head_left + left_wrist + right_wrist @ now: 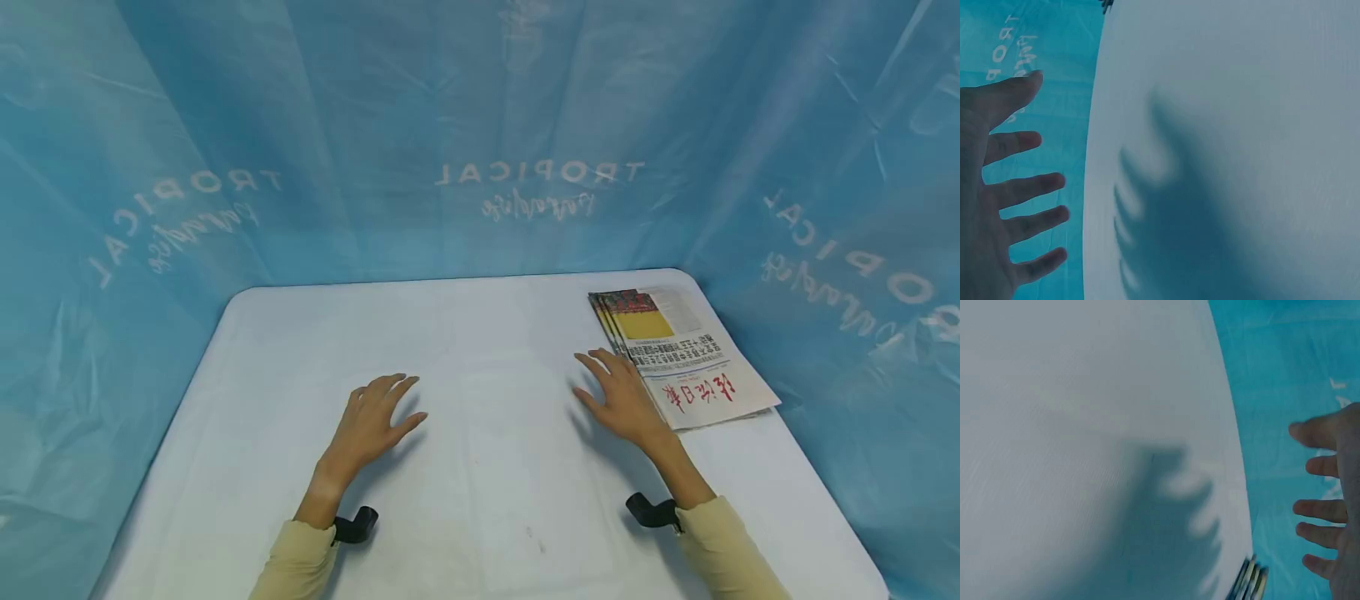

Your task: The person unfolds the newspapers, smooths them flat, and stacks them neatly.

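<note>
My left hand (372, 423) hovers over the left middle of the white table, its fingers spread and holding nothing. In the left wrist view, the left hand (1004, 187) casts a shadow on the tabletop. My right hand (621, 398) is also spread and holds nothing, just left of a stack of folded newspapers (686, 362). In the head view it overlaps the stack's left edge; above the tabletop, it throws a shadow there. The right wrist view shows the right hand (1335, 506) with the newspapers' folded edges (1250, 581) at the bottom.
The white table (480, 333) has rounded far corners. Blue plastic sheeting (390, 150) with mirrored lettering hangs behind it and along both sides. A black wrist mount (356, 527) sits at the left cuff, another wrist mount (651, 510) at the right.
</note>
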A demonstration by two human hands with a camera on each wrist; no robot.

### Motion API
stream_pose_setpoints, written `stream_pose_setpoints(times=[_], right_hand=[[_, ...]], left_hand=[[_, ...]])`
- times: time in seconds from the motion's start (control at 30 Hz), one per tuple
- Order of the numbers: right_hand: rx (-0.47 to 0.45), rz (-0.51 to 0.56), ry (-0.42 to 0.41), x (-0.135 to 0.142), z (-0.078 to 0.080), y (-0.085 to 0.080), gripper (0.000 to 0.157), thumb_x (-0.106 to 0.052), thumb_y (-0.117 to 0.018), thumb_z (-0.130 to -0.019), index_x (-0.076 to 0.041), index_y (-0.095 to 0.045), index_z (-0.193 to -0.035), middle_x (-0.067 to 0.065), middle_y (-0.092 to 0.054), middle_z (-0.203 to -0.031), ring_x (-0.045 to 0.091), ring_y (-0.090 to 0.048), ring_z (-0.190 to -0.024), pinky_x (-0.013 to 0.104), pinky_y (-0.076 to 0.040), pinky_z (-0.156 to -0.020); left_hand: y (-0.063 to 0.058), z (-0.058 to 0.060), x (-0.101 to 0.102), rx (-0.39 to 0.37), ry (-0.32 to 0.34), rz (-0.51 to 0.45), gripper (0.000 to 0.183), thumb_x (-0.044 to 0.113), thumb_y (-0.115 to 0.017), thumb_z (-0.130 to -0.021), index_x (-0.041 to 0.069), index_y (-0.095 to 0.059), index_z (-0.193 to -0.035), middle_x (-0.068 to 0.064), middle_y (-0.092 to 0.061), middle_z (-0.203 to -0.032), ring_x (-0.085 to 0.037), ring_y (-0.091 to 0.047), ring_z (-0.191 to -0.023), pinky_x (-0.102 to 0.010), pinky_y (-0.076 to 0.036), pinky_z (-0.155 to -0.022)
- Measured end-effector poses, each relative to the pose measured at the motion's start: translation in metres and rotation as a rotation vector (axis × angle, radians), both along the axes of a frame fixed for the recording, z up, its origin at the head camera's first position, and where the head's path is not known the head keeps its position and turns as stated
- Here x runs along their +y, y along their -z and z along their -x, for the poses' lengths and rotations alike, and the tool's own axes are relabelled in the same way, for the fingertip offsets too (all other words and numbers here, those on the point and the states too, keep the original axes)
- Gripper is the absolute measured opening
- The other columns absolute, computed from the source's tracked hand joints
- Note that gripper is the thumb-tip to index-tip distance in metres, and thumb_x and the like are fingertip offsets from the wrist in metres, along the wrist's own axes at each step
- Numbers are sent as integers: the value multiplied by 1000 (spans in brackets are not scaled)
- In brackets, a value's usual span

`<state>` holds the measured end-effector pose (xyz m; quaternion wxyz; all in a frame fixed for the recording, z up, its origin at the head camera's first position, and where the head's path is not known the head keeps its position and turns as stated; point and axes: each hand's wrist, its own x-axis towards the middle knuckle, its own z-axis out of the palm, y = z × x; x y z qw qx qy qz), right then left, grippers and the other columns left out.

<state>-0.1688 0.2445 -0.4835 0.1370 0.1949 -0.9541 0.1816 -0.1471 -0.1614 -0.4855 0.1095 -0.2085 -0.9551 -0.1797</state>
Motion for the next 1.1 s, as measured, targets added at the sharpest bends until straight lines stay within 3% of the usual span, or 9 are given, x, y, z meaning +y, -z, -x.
stream_pose_setpoints(times=[0.13,0.27,0.33,0.43,0.6,0.8,0.97,1.1], right_hand=[[53,24,96,27,-5,6,39,-15,-68,-90,-2,-60,-126,23,-60,-125,42,-53,-119,59,-35,-101],[92,8,238,55,-11,13,25,-9,-66,-89,4,-64,-111,26,-65,-106,44,-60,-100,56,-42,-85],[64,-33,308,67,-16,15,21,-11,-66,-88,5,-64,-102,26,-65,-96,43,-62,-86,55,-45,-74],[-48,-121,375,82,-24,17,21,-16,-65,-89,4,-62,-95,22,-63,-81,36,-58,-64,50,-45,-58],[-210,-213,366,96,-31,21,24,-20,-59,-91,4,-60,-93,14,-60,-70,22,-48,-52,39,-41,-47],[-272,-207,344,99,-30,19,20,-15,-57,-87,5,-57,-93,12,-56,-68,23,-46,-54,40,-38,-46],[-226,-93,326,93,-32,9,10,-11,-53,-89,-2,-54,-86,8,-53,-65,21,-44,-54,36,-34,-48],[-139,7,268,68,-35,2,10,-10,-56,-90,-6,-53,-80,1,-47,-60,15,-42,-52,31,-32,-48]], left_hand=[[3,0,8,-58,57,-105,48,37,-69,-90,10,-62,-129,-12,-64,-127,-33,-59,-119,-55,-46,-94],[8,0,17,-139,81,-169,43,33,-68,-92,9,-64,-127,-11,-67,-123,-30,-63,-114,-51,-49,-92],[11,-1,22,-176,81,-190,41,32,-68,-92,10,-64,-126,-9,-68,-120,-28,-64,-110,-48,-50,-90],[12,-2,31,-224,86,-211,39,32,-67,-93,11,-65,-126,-6,-70,-116,-24,-66,-105,-45,-51,-88],[11,2,48,-255,125,-216,37,32,-66,-93,12,-66,-124,-5,-71,-110,-22,-66,-101,-44,-51,-86],[12,6,64,-279,180,-225,36,33,-64,-95,11,-66,-123,-4,-71,-106,-21,-66,-96,-42,-51,-82],[13,9,75,-338,213,-252,37,35,-61,-96,12,-64,-126,-4,-70,-109,-21,-65,-99,-43,-50,-83],[12,14,79,-364,197,-250,39,37,-60,-97,12,-64,-126,-3,-70,-108,-20,-65,-99,-43,-50,-84]])
